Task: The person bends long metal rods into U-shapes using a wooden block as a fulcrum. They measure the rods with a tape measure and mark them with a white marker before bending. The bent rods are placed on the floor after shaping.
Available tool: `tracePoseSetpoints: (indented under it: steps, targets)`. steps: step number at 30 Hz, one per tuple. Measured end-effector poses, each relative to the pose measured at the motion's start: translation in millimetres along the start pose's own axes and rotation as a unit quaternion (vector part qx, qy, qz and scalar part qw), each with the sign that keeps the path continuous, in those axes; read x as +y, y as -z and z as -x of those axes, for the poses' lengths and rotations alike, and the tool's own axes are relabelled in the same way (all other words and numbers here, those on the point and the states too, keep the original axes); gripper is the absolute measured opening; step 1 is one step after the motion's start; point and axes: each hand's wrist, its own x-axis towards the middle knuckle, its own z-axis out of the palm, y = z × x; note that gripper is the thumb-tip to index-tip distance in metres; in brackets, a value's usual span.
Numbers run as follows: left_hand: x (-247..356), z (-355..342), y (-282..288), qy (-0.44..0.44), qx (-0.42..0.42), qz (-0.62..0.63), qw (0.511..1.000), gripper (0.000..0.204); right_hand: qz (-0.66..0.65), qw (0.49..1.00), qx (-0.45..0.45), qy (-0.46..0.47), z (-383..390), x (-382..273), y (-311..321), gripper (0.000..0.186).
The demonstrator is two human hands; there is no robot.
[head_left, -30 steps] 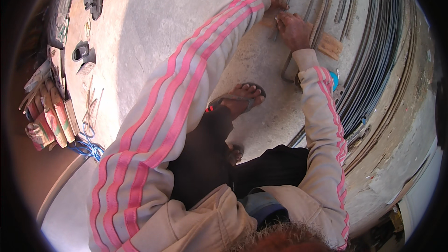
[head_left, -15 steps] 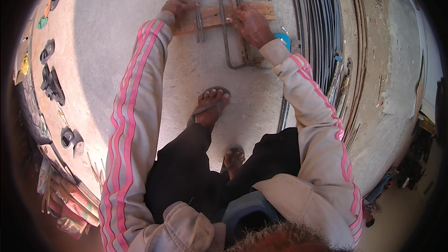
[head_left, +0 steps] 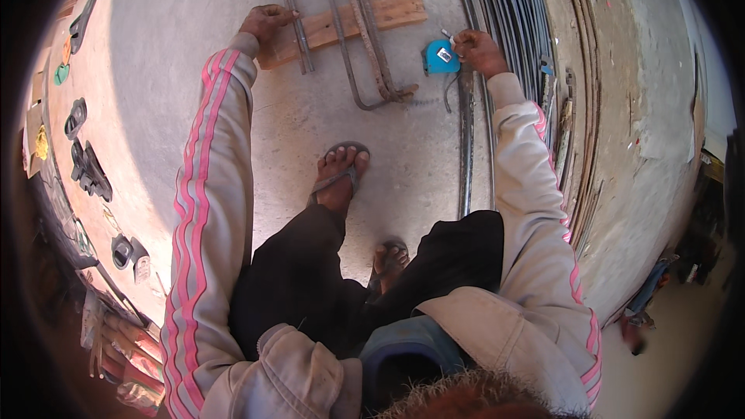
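Observation:
My left hand (head_left: 268, 22) is closed at the left end of a wooden plank (head_left: 326, 29), its fingertips pinched at a pair of thin steel rods (head_left: 301, 40) that lie across the wood. To the right, a bent steel rod (head_left: 346, 62) with a hooked near end and rusty ribbed bars (head_left: 366, 23) also cross the plank. My right hand (head_left: 479, 53) is off the plank, with a short whitish stick (head_left: 448, 34) pinched in its fingers; its exact kind is unclear. Just left of that hand, a blue tape measure (head_left: 441, 57) lies by a dark steel bar (head_left: 466, 132).
Long bundled dark rods (head_left: 512, 15) run along the right, with rusty bars (head_left: 586, 46) beyond them. Loose sandals (head_left: 89, 171) lie at the left on the concrete floor (head_left: 194, 0). Rolled bags (head_left: 128, 353) sit at the lower left. My sandalled foot (head_left: 337, 178) stands near the hooked rod.
My right hand has moved right, off the bars on the plank, to beside the tape measure, still pinching the whitish stick. My left hand stays by the thin rods. The view has shifted slightly.

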Motion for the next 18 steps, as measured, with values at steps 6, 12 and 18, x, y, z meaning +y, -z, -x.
tracePoseSetpoints:
  steps: [6, 12, 18]
  targets:
    - [-8, -2, 4, 0.008, 0.004, -0.004, 1.0, 0.035, 0.275, 0.95, 0.117, 0.089, 22, -22, -22, 0.021]
    - [-13, -14, 7, -0.009, -0.028, 0.029, 0.999, 0.035, 0.357, 0.918, 0.119, 0.125, 38, -33, -28, 0.029]
    - [-10, -19, 9, 0.039, 0.02, -0.009, 0.999, 0.041, 0.321, 0.929, 0.138, 0.125, 57, -38, -18, 0.032]
